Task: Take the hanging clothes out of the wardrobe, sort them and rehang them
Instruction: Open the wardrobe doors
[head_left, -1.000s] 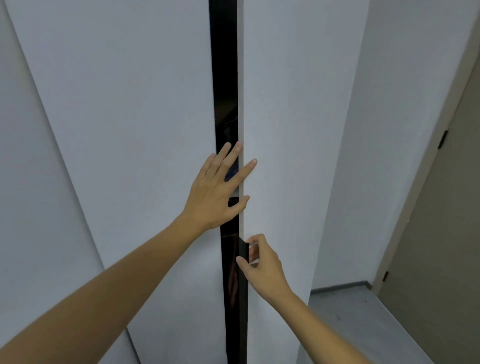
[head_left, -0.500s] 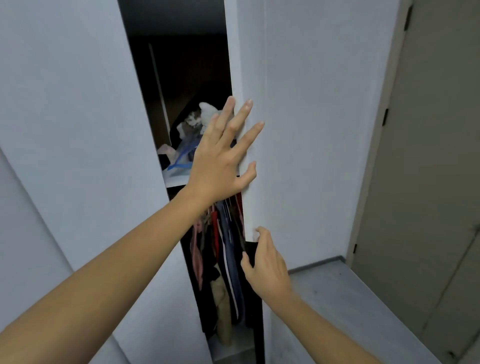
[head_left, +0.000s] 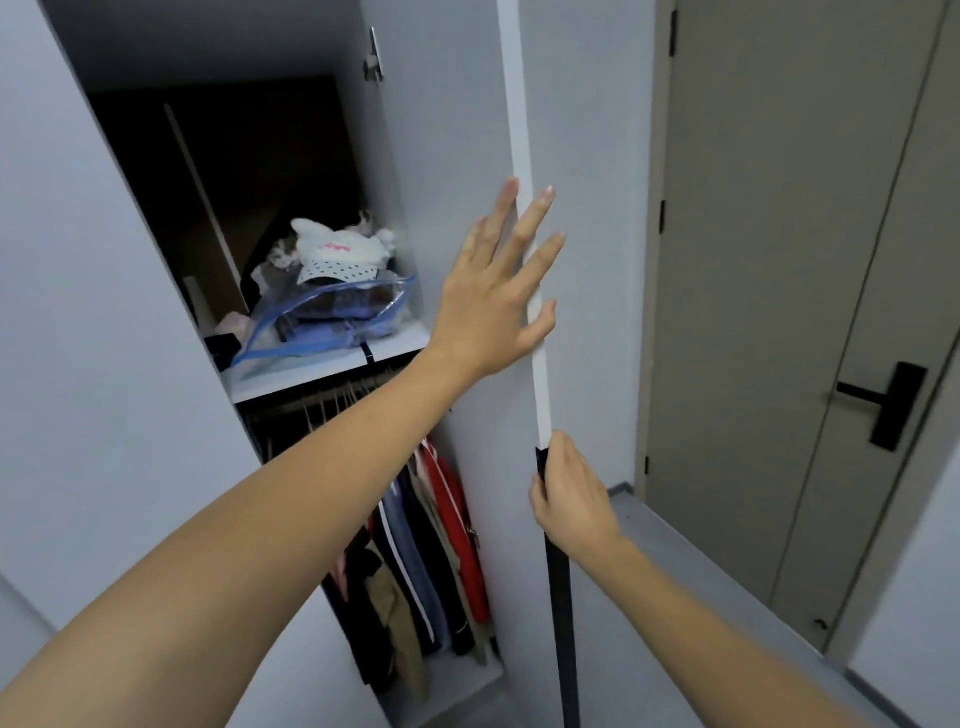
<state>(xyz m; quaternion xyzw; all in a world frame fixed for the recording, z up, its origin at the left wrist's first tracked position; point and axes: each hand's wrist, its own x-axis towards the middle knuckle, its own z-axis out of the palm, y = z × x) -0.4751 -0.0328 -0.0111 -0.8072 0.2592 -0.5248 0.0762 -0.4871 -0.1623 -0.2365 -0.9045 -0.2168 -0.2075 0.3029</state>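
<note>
The white wardrobe stands open between its two doors. My left hand presses flat, fingers spread, against the inner face and edge of the right door. My right hand grips the black handle strip on that door's edge, lower down. Inside, several hanging clothes in red, blue, black and tan hang on hangers from a rail under a shelf. My left forearm crosses in front of part of them.
The shelf above the rail holds a clear zip bag of folded clothes and a white cap. The left wardrobe door stands open at left. A beige room door with a black handle is at right, grey floor below.
The right wardrobe door has swung far open from a narrow gap, revealing the shelf and hanging clothes. Both hands stayed on the door's edge and moved right with it.
</note>
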